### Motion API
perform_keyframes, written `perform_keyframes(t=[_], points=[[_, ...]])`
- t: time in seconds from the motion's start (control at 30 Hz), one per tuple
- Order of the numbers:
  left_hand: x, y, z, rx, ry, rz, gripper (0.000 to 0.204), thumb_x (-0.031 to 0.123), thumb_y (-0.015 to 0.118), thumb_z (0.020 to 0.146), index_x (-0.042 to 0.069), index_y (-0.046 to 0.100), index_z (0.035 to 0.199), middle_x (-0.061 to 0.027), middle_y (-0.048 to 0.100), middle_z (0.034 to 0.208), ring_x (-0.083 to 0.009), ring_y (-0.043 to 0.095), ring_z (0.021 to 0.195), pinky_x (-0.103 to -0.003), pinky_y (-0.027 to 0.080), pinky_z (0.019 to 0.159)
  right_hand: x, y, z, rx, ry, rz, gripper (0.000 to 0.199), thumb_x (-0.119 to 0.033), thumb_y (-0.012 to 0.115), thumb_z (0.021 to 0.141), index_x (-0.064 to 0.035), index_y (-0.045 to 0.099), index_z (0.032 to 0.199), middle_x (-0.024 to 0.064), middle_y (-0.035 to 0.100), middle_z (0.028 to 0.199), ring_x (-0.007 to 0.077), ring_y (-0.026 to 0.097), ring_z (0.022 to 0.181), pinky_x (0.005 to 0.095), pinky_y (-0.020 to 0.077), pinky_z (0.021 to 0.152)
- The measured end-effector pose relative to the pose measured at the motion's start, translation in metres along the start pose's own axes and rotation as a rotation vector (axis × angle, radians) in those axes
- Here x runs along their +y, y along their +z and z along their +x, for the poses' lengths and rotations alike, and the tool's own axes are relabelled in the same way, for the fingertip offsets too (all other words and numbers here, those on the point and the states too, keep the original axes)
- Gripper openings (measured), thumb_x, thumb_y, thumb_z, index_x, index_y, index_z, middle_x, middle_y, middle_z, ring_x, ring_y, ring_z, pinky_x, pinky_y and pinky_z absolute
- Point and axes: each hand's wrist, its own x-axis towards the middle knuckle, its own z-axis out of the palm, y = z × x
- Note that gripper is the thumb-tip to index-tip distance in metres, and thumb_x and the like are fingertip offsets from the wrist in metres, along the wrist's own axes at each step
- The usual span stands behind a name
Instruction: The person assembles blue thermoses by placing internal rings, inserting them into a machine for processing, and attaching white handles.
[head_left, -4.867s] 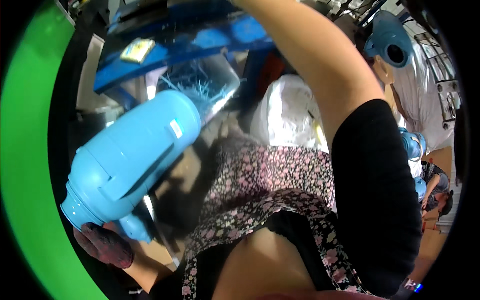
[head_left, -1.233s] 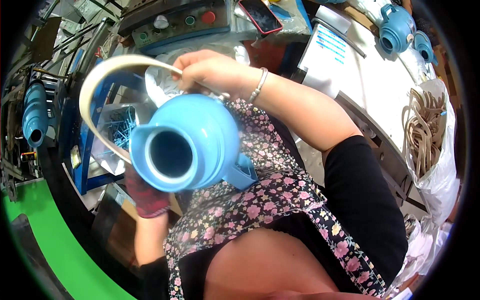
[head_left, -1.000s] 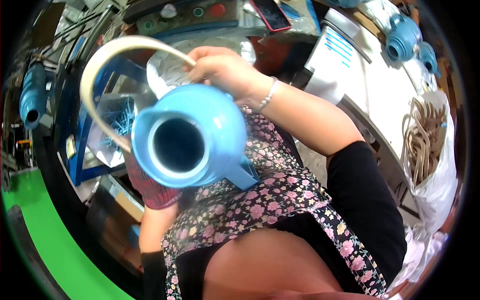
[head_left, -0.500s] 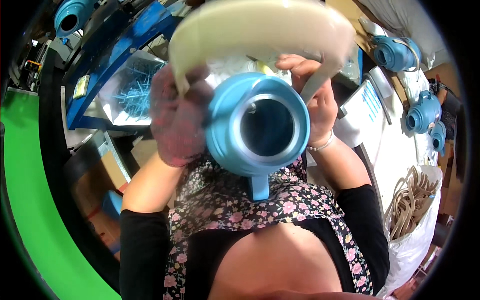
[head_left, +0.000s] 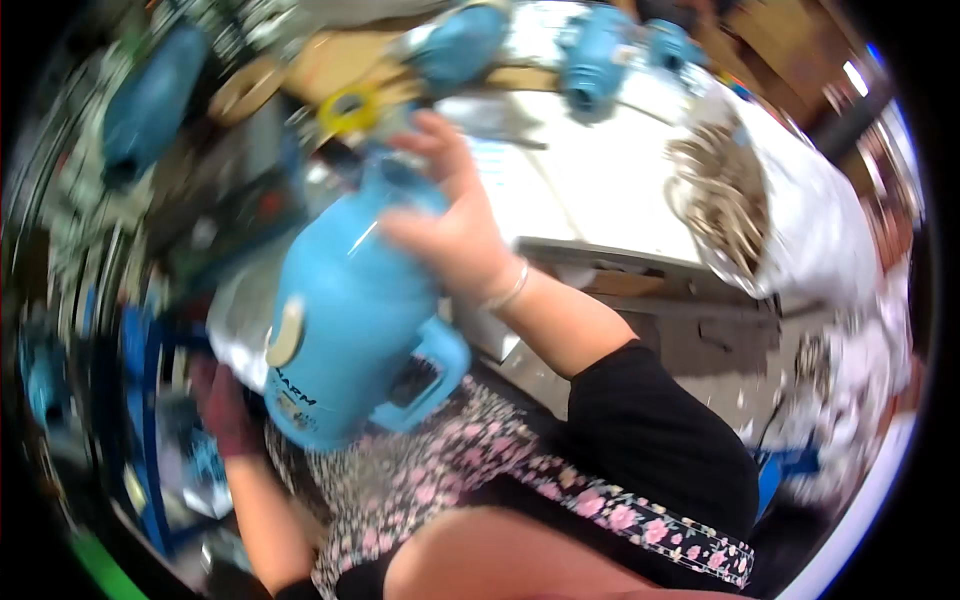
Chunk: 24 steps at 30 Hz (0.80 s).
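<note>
A blue vacuum jug (head_left: 345, 310) tilts in front of my apron, its open neck toward the upper right. It has a blue side handle on its right and a short cream curved piece on its left flank. My right hand (head_left: 450, 215) grips the jug at the neck, thumb on the near side and fingers on the far side. My left hand (head_left: 225, 410), in a dark red glove, is low on the left, beside the jug's base and apart from it. Blur hides how its fingers are set.
Behind the jug is a white worktop (head_left: 620, 170), with more blue jugs (head_left: 595, 60) along its far edge. A white sack (head_left: 800, 190) of cream handles stands at the right. A yellow tape roll (head_left: 348, 110) lies beyond my right hand. Another blue jug (head_left: 155, 95) is at the far left.
My view has swung to the right. My left hand has come off the jug and dropped low to the left. The jug has turned from mouth-on to side-on, with my right hand at its neck.
</note>
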Motion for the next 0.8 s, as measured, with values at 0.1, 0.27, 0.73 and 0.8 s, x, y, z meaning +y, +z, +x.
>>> perform_keyframes(t=[0.1,0.27,0.73,0.8], points=[[-0.018,-0.076,-0.028,0.202,0.18,0.371,0.043,0.018,0.056,0.094,0.002,0.045,0.133,-0.0108,0.052,0.13,-0.0206,0.05,0.117,-0.033,0.039,0.099,0.012,-0.122,-0.002,0.571,0.308,0.686,0.037,-0.025,0.055,0.089,-0.012,0.049,0.123,0.0067,0.059,0.104,0.0178,0.058,0.095,0.0311,0.0519,0.081],[-0.087,-0.186,-0.03,0.297,0.094,0.507,0.042,0.012,0.058,0.092,0.001,0.047,0.131,-0.0108,0.058,0.115,-0.0181,0.055,0.104,-0.032,0.045,0.092,0.003,-0.306,-0.021,0.952,0.357,0.489,0.048,-0.047,0.05,0.095,-0.0089,0.048,0.124,0.0117,0.048,0.124,0.0297,0.052,0.109,0.0467,0.0495,0.093],[-0.094,-0.175,-0.182,0.683,-0.089,0.642,0.051,0.032,0.065,0.085,0.004,0.054,0.126,-0.0133,0.062,0.112,-0.0253,0.057,0.105,-0.033,0.043,0.094,0.099,-0.03,-0.016,-0.283,0.735,-0.15,0.048,-0.024,0.062,0.092,-0.0006,0.049,0.132,0.012,0.055,0.13,0.0219,0.053,0.119,0.0377,0.041,0.102],[-0.098,-0.197,-0.222,0.798,-0.219,0.801,0.052,0.039,0.062,0.085,0.006,0.055,0.126,-0.0146,0.06,0.12,-0.0292,0.055,0.112,-0.035,0.041,0.098,0.119,0.03,-0.055,-0.852,0.451,-0.515,0.041,-0.018,0.067,0.084,-0.0001,0.057,0.119,0.0145,0.059,0.121,0.0252,0.056,0.114,0.0346,0.0421,0.098]])
